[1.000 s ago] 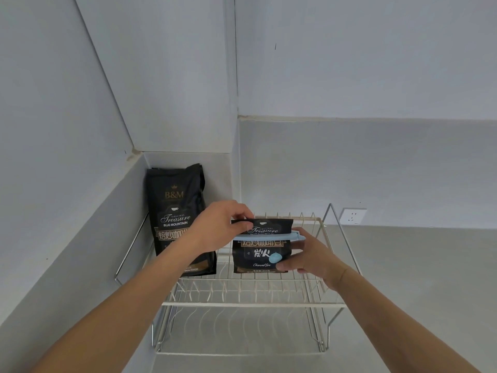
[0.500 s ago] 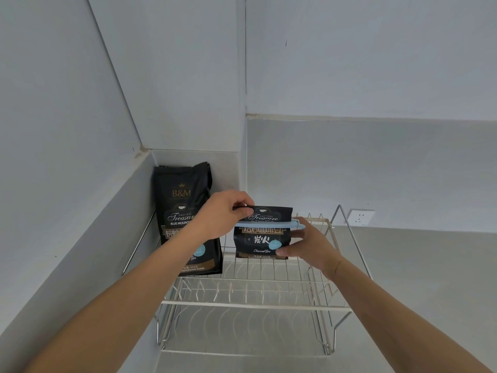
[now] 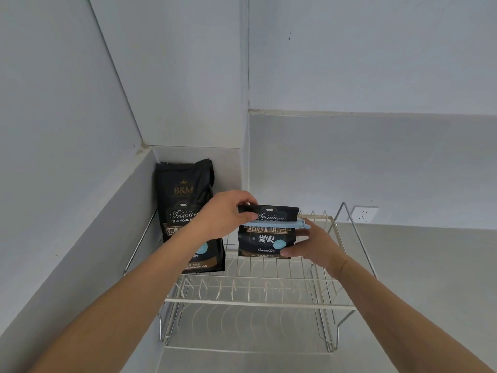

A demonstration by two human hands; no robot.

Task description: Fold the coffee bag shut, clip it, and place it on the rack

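On the top tier of a two-level wire rack (image 3: 258,301) set in the corner of a pale grey room, I hold a small black coffee bag (image 3: 267,232) upright with both hands. Its printed front faces me, lettering the right way up, and its long axis runs top to bottom. Its bottom edge sits at the level of the upper tier's wires, toward the back of the rack; I cannot tell whether it rests on them or hangs just above. The folded top points upward and leans slightly away from me.

A light blue clip (image 3: 277,224) runs horizontally across the bag below the folded top, its long axis going left to right, and its end sticks out past the bag's right edge.

My left hand (image 3: 224,216) pinches the bag's folded top left corner between thumb and fingers. My right hand (image 3: 313,244) grips the bag's right side, thumb across the lower front and fingers curled behind.

To the left stands a taller black coffee bag (image 3: 185,208) of the same brand, unfolded, upright against the corner wall, partly hidden by my left forearm. A white wall socket (image 3: 364,214) sits on the wall to the right, behind the rack.
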